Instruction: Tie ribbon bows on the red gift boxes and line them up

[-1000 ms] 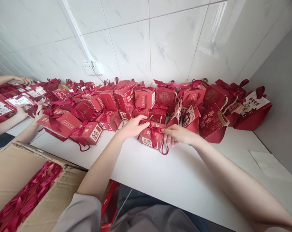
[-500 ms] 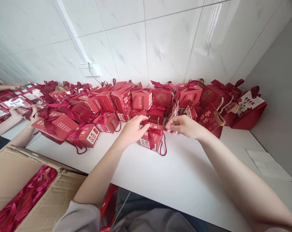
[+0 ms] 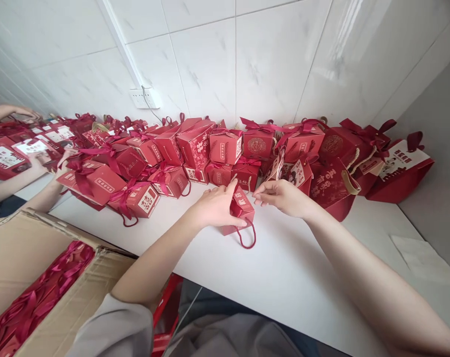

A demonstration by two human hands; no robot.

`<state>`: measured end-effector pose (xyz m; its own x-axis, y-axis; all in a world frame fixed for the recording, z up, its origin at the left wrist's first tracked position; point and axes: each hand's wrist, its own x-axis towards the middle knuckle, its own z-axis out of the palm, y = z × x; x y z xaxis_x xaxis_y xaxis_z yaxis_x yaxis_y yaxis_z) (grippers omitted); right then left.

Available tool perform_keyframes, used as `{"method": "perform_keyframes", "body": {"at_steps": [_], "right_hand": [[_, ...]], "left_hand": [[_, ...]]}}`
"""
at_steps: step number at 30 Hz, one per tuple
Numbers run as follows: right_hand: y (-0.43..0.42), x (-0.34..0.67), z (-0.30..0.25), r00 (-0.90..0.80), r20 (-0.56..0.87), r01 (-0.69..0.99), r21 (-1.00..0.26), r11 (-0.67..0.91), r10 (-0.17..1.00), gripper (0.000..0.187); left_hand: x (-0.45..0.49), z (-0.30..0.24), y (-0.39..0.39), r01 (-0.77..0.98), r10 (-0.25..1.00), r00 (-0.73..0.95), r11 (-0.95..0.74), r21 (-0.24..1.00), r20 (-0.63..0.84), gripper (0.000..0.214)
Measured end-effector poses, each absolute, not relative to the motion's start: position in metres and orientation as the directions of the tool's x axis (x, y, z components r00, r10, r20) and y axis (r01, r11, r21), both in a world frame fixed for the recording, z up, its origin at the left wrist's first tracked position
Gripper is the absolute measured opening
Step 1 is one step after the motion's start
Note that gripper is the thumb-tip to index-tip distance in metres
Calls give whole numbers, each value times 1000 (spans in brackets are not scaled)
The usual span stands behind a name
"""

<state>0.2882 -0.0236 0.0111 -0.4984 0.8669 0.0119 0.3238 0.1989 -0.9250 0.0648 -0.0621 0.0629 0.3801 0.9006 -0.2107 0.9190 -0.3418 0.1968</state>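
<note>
A small red gift box [image 3: 244,213] with a ribbon on top stands on the white table in front of me. My left hand [image 3: 218,206] is wrapped over its left side, thumb at the front and fingers behind, hiding much of the ribbon. A red cord handle [image 3: 253,243] loops from the box onto the table. Just right of the box is my right hand [image 3: 279,197], its thumb and fingertips pinched together. Whatever those fingertips may hold is too small to make out.
Many red gift boxes [image 3: 225,145] are stacked along the tiled wall. An open cardboard carton [image 3: 109,277] at the lower left holds more with ribbons. At the far left, other people's hands [image 3: 38,163] work among boxes. Flat white paper [image 3: 414,253] lies on the right.
My left hand has closed over the box, which is now turned and shows a different side with its cord toward the front. My right hand stays pinched close beside it. The view has shifted slightly.
</note>
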Motion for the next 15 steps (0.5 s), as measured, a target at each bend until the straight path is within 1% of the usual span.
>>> {"method": "perform_keyframes", "body": {"at_steps": [3, 6, 8, 9, 11, 13, 15], "right_hand": [[-22, 282, -1, -512, 14, 323, -923, 207, 859, 24], [-26, 265, -21, -511, 9, 303, -934, 190, 860, 32], [-32, 252, -38, -542, 14, 268, -945, 188, 840, 34], [-35, 246, -46, -568, 13, 242, -953, 182, 823, 35], [-42, 237, -60, -610, 6, 220, -960, 176, 792, 37], [-47, 234, -70, -634, 1, 220, -959, 181, 774, 39], [-49, 235, -77, -637, 11, 224, -954, 198, 771, 39]], "left_hand": [[59, 62, -67, 897, 872, 435, -398, 193, -224, 115], [47, 72, -85, 867, 810, 496, -447, 219, -313, 112], [34, 84, -108, 862, 790, 506, -448, 237, -345, 113], [26, 91, -122, 869, 807, 492, -430, 245, -328, 113], [6, 103, -153, 898, 868, 421, -358, 256, -265, 110], [-18, 112, -186, 932, 934, 299, -242, 270, -194, 107], [-45, 120, -216, 946, 974, 165, -112, 304, -154, 107]]}}
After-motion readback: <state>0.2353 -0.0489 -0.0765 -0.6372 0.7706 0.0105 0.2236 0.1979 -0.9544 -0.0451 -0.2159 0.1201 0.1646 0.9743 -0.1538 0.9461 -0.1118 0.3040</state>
